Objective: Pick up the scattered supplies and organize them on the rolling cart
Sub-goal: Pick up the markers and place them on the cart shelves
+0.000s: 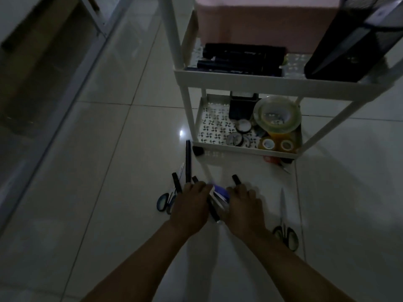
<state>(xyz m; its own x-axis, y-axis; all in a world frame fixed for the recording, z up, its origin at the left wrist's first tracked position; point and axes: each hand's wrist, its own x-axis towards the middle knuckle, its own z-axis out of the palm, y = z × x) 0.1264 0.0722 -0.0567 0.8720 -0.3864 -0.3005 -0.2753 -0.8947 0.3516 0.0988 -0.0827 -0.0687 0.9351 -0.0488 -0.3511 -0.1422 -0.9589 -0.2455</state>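
Observation:
Both hands are down on the tiled floor among scattered supplies in front of the white rolling cart (239, 82). My left hand (189, 205) covers several black markers (188, 162) that stick out past its fingers. My right hand (244, 208) lies over another black marker (236, 179). Between the two hands sits a small blue and white box (221, 194), with a black pen (213, 211) beside it. Blue-handled scissors (164, 201) lie left of my left hand. A second pair of scissors (285, 227) lies to the right. Whether either hand grips anything is unclear.
The cart's middle shelf holds black markers (242, 58), a pink bin (266, 22) and a black mesh holder (353, 42). Its bottom shelf (218, 127) carries several tape rolls (277, 115) and a small black mesh cup (242, 106). A dark cabinet stands at the left.

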